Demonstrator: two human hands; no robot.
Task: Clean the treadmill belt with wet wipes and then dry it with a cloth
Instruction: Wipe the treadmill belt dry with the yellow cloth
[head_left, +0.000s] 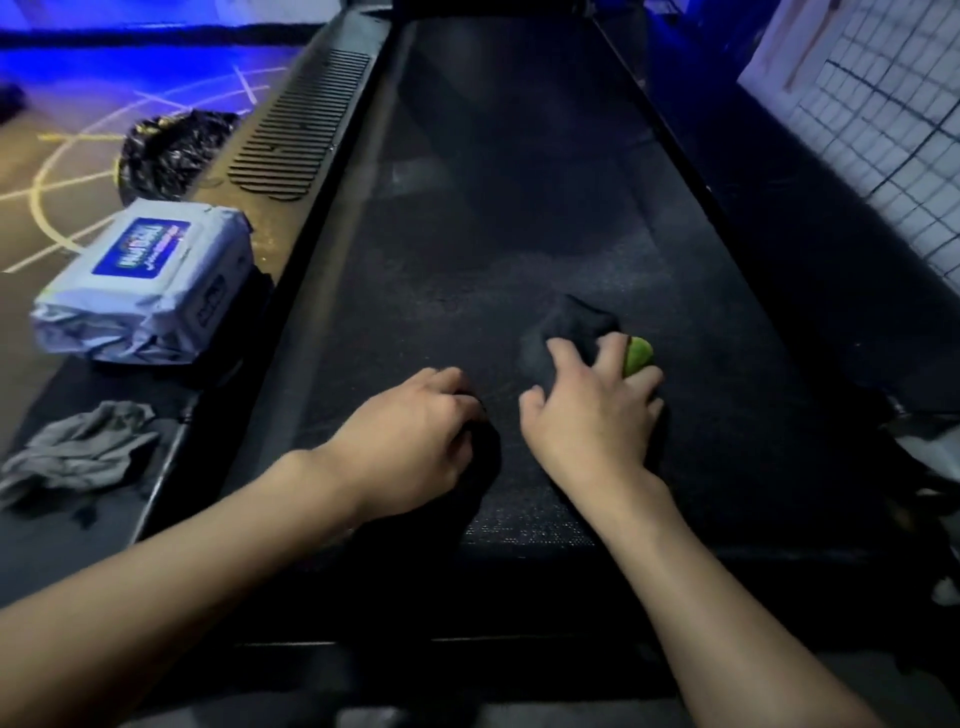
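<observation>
1. The dark cloth (571, 325) is bunched on the treadmill belt (519, 218), at the near end, right of centre. The right hand (592, 415) is clawed down over it with its fingers curled into the fabric, so that's a grip.
2. The left hand (415, 431) sits on the belt just beside it, fingers curled under. I can't tell if it holds anything. The dark patch below it could be cloth or shadow.
3. Handling guess: the cloth is soft and light and will probably bunch on the grippy belt, so pressing on the middle of the wad should beat pinching an edge.
4. A green bit (638, 356) pokes out by the right fingers, no idea what it is.
5. The wet wipes pack (145, 280) and a crumpled grey wipe (78, 452) lie left of the belt. The belt's far end is too dark to judge.
</observation>
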